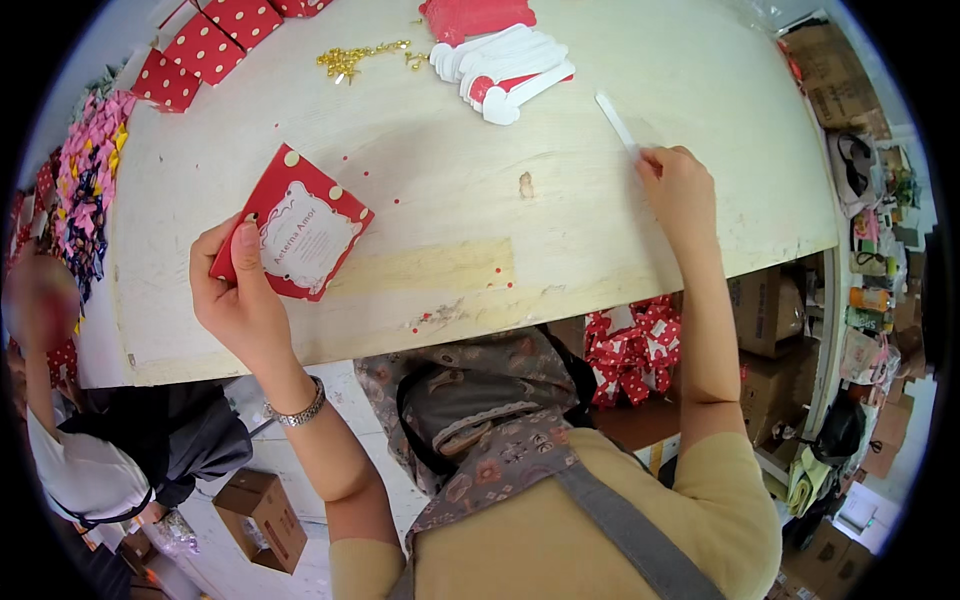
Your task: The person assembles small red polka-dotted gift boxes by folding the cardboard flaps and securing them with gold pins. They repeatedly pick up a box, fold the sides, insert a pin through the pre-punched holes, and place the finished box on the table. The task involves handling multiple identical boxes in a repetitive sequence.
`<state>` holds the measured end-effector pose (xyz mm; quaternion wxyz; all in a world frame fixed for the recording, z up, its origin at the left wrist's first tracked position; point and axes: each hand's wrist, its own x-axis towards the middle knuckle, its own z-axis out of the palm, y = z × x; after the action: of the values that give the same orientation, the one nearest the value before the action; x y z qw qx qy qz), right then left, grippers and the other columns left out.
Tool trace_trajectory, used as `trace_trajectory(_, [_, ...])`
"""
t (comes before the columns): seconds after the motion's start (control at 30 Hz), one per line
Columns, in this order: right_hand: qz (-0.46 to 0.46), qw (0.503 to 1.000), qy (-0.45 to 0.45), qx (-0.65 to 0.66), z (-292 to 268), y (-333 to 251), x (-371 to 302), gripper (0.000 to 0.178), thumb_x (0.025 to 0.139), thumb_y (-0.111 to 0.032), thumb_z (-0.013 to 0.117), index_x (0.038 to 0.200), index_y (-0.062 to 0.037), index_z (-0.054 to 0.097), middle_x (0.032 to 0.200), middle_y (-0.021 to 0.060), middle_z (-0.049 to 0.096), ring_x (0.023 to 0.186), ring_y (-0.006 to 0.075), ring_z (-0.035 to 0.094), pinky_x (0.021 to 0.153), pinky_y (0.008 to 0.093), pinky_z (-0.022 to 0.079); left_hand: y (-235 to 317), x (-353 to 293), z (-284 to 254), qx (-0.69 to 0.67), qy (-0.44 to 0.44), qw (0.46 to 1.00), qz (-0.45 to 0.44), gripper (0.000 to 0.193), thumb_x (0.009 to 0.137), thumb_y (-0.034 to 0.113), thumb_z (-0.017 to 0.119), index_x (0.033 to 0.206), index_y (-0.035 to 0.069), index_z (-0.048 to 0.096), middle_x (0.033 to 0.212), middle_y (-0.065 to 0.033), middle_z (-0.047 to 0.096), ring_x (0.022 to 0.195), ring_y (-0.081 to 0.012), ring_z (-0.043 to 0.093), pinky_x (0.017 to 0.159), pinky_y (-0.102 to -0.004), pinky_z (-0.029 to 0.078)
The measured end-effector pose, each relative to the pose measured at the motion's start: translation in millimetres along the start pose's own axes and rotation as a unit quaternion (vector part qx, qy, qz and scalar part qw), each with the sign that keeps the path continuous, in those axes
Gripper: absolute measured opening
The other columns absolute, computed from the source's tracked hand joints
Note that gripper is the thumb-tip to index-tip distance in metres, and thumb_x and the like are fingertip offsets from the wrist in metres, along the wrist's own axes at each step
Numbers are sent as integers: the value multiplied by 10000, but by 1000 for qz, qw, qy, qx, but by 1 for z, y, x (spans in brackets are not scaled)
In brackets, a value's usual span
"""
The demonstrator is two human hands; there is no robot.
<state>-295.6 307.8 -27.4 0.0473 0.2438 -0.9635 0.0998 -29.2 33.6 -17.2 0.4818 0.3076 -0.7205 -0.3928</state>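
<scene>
Two hands busy, I see: left hand (238, 300) grips the red dotted card (292, 192), right hand (682, 195) pinches a white strip (617, 124), maybe touching the table (440, 170). Label (308, 240) is on the card, strip isn't; white tag pile (505, 55) remains.

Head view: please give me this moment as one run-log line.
left hand: holds labelled red dotted piece | right hand: holds white strip | table: white pieces piled, gold bits nearby
</scene>
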Motion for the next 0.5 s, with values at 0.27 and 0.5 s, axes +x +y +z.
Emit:
trace_trajectory(0.27, [-237, 969, -51, 39, -22, -17, -80, 556, 766, -192, 701, 1251, -15, 494, 1220, 229, 482, 1119, 374, 484, 864, 414, 466, 3, 0, 0, -20, 16, 1000, -14, 146, 869, 58, 639, 985, -26, 616, 910, -59, 642, 807, -81, 570, 711, -191, 453])
trace_trajectory(0.5, [-346, 899, -107, 247, -33, -41, -112, 330, 707, 97, 635, 1000, -46, 683, 970, 118, 618, 805, 244, 612, 629, 294, 504, 1, 10, -2, -48, -9, 998, -30, 106, 847, 51, 661, 938, -2, 646, 841, -18, 645, 744, -50, 553, 664, -172, 439])
